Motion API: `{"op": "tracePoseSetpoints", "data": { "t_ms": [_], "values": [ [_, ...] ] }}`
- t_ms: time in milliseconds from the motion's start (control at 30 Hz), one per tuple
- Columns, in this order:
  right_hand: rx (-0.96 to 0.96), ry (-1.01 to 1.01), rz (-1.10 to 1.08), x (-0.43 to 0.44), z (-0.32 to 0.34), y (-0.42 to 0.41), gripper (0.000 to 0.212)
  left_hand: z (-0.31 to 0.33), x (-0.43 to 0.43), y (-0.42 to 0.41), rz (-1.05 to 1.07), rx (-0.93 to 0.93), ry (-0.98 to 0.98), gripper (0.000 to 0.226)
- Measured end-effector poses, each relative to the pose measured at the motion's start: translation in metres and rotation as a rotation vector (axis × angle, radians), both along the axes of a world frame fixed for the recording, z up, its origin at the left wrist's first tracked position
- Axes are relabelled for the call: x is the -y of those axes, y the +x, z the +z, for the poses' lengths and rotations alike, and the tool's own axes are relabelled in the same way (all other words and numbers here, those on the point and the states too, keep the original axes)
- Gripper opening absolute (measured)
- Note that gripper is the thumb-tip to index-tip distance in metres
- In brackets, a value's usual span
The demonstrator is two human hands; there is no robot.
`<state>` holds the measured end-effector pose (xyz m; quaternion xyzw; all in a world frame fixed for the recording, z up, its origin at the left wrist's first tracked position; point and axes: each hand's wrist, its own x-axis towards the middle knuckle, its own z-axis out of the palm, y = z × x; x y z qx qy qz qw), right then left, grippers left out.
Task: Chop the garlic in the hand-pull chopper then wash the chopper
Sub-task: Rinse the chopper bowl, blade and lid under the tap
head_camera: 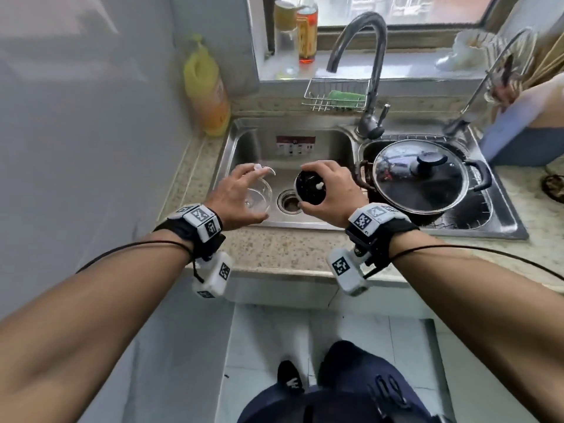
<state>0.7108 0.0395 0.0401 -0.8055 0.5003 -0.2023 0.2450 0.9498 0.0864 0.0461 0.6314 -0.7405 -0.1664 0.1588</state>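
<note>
Left of the drain [288, 202] the left hand [235, 193] grips the clear chopper bowl [259, 199]; right of it, nearer the faucet [371, 87], the right hand [334, 190] clasps the upturned lid [308, 188].

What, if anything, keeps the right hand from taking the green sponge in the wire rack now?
Likely no, not yet: the way over the sink looks free, but the right hand grips the black lid, so it has no free fingers for the sponge.

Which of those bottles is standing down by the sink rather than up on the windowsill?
The yellow bottle, on the counter left of the sink. The clear bottle and the orange-labelled bottle stand higher, on the windowsill.
</note>
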Motion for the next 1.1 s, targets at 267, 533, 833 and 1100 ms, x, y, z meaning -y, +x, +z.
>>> {"op": "tracePoseSetpoints", "data": {
  "t_ms": [267, 533, 833, 1100],
  "values": [
    [-0.090, 0.045, 0.268, 0.050, -0.020, 0.064, 0.069, -0.028, 0.006, 0.065, 0.308, -0.010, 0.041, 0.093],
    [-0.193, 0.028, 0.571, 0.058, -0.052, 0.118, 0.073, -0.053, -0.001, 0.101, 0.526, 0.003, 0.075, 0.093],
    [-0.241, 0.005, 0.898, 0.020, -0.077, 0.158, 0.074, -0.066, -0.017, 0.122, 0.537, 0.024, 0.174, 0.096],
    [-0.224, -0.019, 0.923, 0.001, -0.094, 0.174, 0.073, -0.068, -0.023, 0.128, 0.455, 0.042, 0.162, 0.095]
  ]
}}
